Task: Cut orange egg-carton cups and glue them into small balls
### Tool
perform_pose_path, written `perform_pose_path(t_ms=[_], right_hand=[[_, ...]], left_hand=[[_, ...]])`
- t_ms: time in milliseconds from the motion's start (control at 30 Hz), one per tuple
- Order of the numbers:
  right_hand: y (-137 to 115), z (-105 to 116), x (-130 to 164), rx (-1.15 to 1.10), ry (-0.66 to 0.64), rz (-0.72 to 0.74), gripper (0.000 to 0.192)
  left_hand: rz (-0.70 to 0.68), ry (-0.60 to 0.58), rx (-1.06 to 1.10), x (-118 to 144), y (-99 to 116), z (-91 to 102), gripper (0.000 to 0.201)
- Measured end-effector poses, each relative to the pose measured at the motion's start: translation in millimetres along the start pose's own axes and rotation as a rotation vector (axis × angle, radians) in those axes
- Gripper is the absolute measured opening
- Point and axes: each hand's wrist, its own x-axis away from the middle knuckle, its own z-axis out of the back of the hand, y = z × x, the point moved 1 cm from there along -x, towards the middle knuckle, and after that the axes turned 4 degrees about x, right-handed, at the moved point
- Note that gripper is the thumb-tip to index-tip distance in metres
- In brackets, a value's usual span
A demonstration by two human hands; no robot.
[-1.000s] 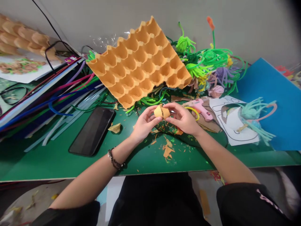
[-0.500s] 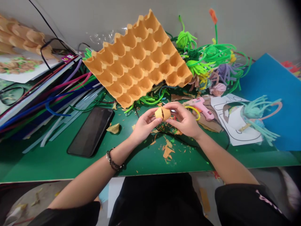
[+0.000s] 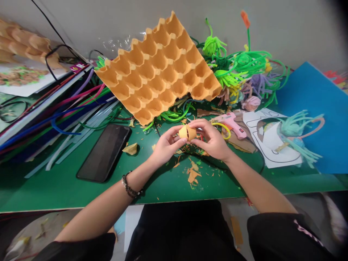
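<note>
Over the green table (image 3: 160, 185), my left hand (image 3: 165, 146) pinches a small tan egg-carton cup (image 3: 183, 133) between thumb and fingers. My right hand (image 3: 213, 142) grips a second egg-carton cup (image 3: 192, 134). The two cups face each other rim to rim, and a dark jagged gap shows between them. Beyond my hands, a large orange-tan egg tray (image 3: 160, 69) leans on piled craft material, one corner of it cut away. Orange and tan scraps (image 3: 193, 175) lie below my hands. A loose carton piece (image 3: 130, 149) rests left of them.
A black phone (image 3: 104, 154) lies at left, near bundled pipe cleaners (image 3: 76, 96). Right of my hands are a yellow-handled tool (image 3: 226, 131), a pink glue gun (image 3: 235, 127) with a dark cord, and a paper drawing (image 3: 285, 156). A blue sheet (image 3: 307, 90) covers the right end.
The view has shifted very slightly. Both hands stay in nearly the same place with the cups, whose angle has altered a little.
</note>
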Motion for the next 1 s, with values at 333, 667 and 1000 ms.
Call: perform_pose_path(t_ms=[333,667,1000], right_hand=[[-0.4,-4.9,1.1,-0.088,0.113,-0.1,0.034],[1.3,-6.7,2.9,-0.138,0.136,-0.147,0.036],[4.3,-7.6,5.7,-0.092,0.127,-0.089,0.032]], left_hand=[[-0.071,0.022,-0.009,2.1,2.2,-4.5,0.044],[-0.123,-0.044,-0.076,0.7,-4.2,0.3,0.047],[-0.247,-0.111,-0.204,2.2,-4.6,1.4,0.045]])
